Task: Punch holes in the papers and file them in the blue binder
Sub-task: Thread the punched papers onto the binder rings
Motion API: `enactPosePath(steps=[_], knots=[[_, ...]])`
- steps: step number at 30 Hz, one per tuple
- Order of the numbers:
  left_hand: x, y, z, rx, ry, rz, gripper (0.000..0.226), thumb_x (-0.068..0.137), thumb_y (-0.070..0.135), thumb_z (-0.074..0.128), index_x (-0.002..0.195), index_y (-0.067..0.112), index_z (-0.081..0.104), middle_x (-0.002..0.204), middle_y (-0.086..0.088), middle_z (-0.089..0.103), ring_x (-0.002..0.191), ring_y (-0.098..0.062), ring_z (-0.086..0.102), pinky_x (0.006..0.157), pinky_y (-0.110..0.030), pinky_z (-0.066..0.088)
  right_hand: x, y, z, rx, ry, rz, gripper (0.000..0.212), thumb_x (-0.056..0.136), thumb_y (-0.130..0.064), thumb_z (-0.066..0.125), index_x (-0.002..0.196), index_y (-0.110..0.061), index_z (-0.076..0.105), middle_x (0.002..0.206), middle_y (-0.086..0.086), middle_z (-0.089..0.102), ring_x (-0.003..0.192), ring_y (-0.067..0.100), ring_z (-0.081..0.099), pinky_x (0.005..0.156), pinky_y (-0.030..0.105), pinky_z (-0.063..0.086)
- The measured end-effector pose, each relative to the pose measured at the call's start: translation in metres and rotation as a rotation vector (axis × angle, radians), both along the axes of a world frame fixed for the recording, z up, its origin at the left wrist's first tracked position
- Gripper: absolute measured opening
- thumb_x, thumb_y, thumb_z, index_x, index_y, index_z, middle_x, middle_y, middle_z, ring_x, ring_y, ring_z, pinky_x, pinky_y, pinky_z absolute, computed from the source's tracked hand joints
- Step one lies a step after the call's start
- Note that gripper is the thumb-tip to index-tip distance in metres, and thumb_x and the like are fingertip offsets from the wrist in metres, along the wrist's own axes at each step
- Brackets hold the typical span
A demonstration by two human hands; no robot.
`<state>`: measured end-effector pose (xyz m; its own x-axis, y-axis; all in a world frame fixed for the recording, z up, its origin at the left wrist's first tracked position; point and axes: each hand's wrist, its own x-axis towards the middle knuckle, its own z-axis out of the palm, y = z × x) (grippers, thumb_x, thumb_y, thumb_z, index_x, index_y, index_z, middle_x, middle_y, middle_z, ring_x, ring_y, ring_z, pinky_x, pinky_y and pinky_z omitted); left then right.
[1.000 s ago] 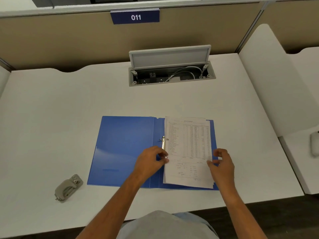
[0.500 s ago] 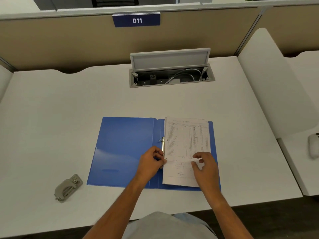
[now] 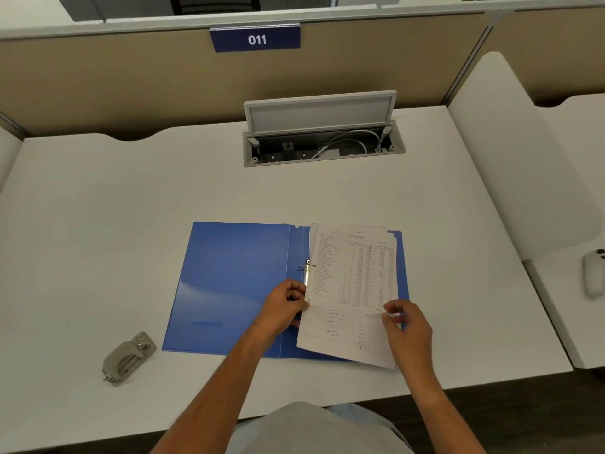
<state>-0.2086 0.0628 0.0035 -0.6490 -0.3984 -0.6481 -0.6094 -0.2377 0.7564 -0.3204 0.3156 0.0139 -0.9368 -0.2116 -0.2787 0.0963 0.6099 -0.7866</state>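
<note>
The blue binder [image 3: 229, 283] lies open on the white desk, its metal ring clip [image 3: 307, 273] at the spine. A stack of printed papers [image 3: 355, 283] rests on the binder's right half, slightly tilted. My left hand [image 3: 284, 306] pinches the papers' left edge just below the ring clip. My right hand [image 3: 406, 326] holds the papers at their right edge, thumb and fingers on the sheet. A grey hole punch [image 3: 128, 358] sits on the desk at the lower left, apart from both hands.
An open cable box [image 3: 322, 145] with its lid raised is set into the white desk [image 3: 98, 224] at the back. A white divider [image 3: 517, 158] stands on the right; beyond it lies a white controller-like object [image 3: 594, 273].
My right hand moved from the middle of the sheet back out to its right edge. The left hand stayed at the ring clip.
</note>
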Motion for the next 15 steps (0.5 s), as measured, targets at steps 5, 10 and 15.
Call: enactPosePath(steps=[5, 10, 15], knots=[[-0.0001, -0.0017, 0.0030, 0.058, 0.003, -0.039, 0.019, 0.100, 0.001, 0.071, 0.117, 0.009, 0.066, 0.118, -0.015, 0.077, 0.106, -0.027, 0.080, 0.083, -0.043, 0.070, 0.0001, -0.0006, -0.0024, -0.002, -0.015, 0.008, 0.019, 0.102, -0.008, 0.074, 0.113, -0.021, 0.066, 0.115, 0.000, 0.068, 0.099, 0.022, 0.067, 0.077, 0.016, 0.049], [-0.0050, 0.0005, 0.0055, 0.029, -0.037, -0.081, 0.022, 0.099, 0.002, 0.074, 0.120, 0.001, 0.068, 0.120, -0.016, 0.077, 0.109, -0.032, 0.079, 0.087, -0.050, 0.069, -0.0018, 0.0009, -0.0063, -0.006, -0.016, -0.039, 0.020, 0.103, -0.010, 0.073, 0.114, -0.023, 0.065, 0.116, -0.001, 0.066, 0.103, 0.024, 0.065, 0.086, 0.030, 0.055], [-0.0071, 0.0002, 0.0036, 0.010, -0.062, -0.091, 0.017, 0.098, 0.004, 0.075, 0.114, 0.002, 0.069, 0.118, -0.017, 0.077, 0.106, -0.033, 0.079, 0.089, -0.053, 0.068, -0.0089, 0.0061, -0.0097, -0.002, -0.048, -0.132, 0.018, 0.103, -0.011, 0.073, 0.116, -0.020, 0.065, 0.119, 0.004, 0.063, 0.105, 0.026, 0.065, 0.087, 0.037, 0.055]])
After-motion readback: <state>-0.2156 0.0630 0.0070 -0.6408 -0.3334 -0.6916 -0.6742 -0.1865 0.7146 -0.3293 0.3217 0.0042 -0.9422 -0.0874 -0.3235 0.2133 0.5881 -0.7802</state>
